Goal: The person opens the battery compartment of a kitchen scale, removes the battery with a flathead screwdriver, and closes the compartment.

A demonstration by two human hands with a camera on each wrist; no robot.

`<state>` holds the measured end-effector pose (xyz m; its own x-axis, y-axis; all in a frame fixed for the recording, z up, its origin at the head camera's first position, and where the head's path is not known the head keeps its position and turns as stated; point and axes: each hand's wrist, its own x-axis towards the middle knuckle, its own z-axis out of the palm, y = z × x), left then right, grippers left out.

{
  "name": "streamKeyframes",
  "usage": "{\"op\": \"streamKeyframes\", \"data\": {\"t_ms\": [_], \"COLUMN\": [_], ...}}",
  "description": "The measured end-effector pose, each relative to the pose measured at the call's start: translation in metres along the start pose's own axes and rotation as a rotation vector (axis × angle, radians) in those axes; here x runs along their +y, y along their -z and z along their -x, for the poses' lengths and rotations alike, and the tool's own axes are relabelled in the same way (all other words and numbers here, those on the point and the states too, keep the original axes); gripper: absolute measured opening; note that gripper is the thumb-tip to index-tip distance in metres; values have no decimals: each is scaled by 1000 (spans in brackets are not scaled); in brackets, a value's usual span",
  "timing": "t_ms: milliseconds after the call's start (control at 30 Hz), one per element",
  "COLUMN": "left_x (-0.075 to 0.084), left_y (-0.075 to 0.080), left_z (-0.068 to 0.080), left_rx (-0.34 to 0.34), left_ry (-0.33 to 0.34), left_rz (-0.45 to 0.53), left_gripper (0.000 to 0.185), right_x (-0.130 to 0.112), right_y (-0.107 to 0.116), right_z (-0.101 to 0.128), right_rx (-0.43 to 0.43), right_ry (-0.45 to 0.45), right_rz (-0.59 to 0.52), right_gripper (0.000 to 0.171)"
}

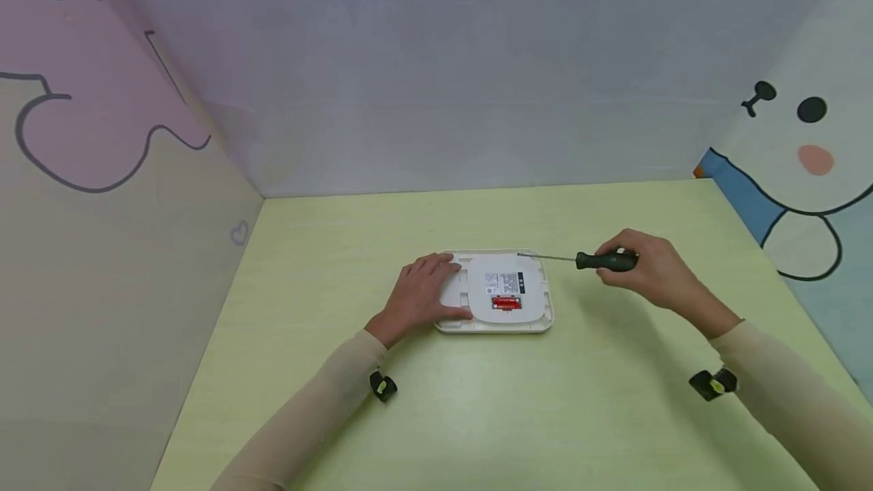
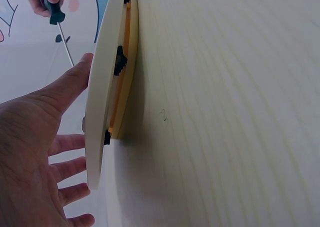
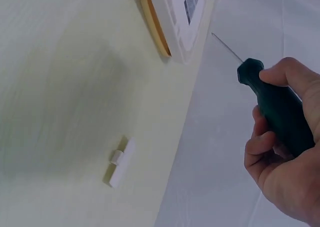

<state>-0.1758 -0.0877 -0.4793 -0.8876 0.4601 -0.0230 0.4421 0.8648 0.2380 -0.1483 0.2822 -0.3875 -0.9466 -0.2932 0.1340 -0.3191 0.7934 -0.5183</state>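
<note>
Head view: white device (image 1: pixel 501 292) lying face-down mid-desk (image 1: pixel 477 400), label and red strip up. Left hand (image 1: pixel 426 295) flat on its left part, fingers straight, pressing rather than gripping. Right hand (image 1: pixel 644 267) curled round the dark green handle of a screwdriver (image 1: pixel 586 258), right of the device. Long axis of the tool running left–right, nearly level, tip pointing left over the device's far edge.

Left wrist view: device (image 2: pixel 102 87) seen edge-on, orange layer and black feet beneath, resting on the desk; left hand (image 2: pixel 35 152) spread open against its upper face, thumb at the rim. Screwdriver (image 2: pixel 59 27) beyond, shaft angled toward the device.

Right wrist view: fingers (image 3: pixel 262 147) wrapped firmly round the handle of the screwdriver (image 3: pixel 280 107), thin shaft aimed at the device (image 3: pixel 182 17); small white clip piece (image 3: pixel 121 162) lying apart on the desk.

Best done, probably, by keeping the flat hand's pressure steady, tilting the tip down squarely into the screw head before turning.
</note>
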Motion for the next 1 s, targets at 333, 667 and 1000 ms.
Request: {"op": "streamKeyframes", "data": {"t_ms": [333,667,1000], "left_x": [0,0,0], "left_y": [2,2,1], "left_z": [0,0,1], "left_rx": [1,-7,6], "left_ry": [-5,-2,-7], "left_rz": [14,14,21], "left_gripper": [90,89,89], "right_x": [-10,-20,-22], "right_y": [17,20,22], "right_z": [-8,-13,-19], "right_rx": [-216,-312,-339], "right_ry": [44,97,119], "right_rz": [-5,-1,38], "right_gripper": [19,15,16]}}
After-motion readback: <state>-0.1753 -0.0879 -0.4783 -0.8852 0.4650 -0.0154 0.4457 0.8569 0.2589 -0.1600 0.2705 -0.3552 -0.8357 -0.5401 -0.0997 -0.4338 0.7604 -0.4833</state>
